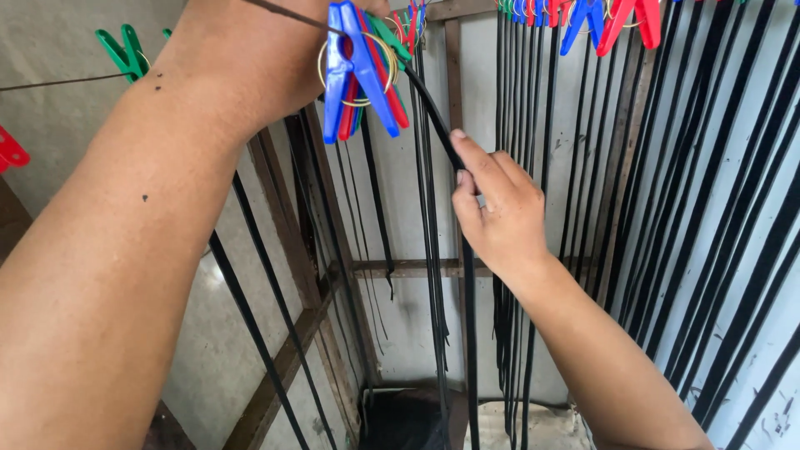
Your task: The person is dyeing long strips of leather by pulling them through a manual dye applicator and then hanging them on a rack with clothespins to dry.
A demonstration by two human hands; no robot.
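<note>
As strips hang — right hand [500, 208] on black strip [433, 117]

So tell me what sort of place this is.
Probably a small workshop's drying or hanging area: many long black strips hang from a line, held by coloured clothes pegs, before a rough wall with a wooden frame. The right hand grips one strip.

we see smooth, slightly glossy black rubbery strips [433, 275], shiny hard plastic pegs [354, 71] in blue, red and green on a thin metal ring [327, 83], rough weathered wood battens [287, 358], and a matt, stained wall [50, 50].
</note>
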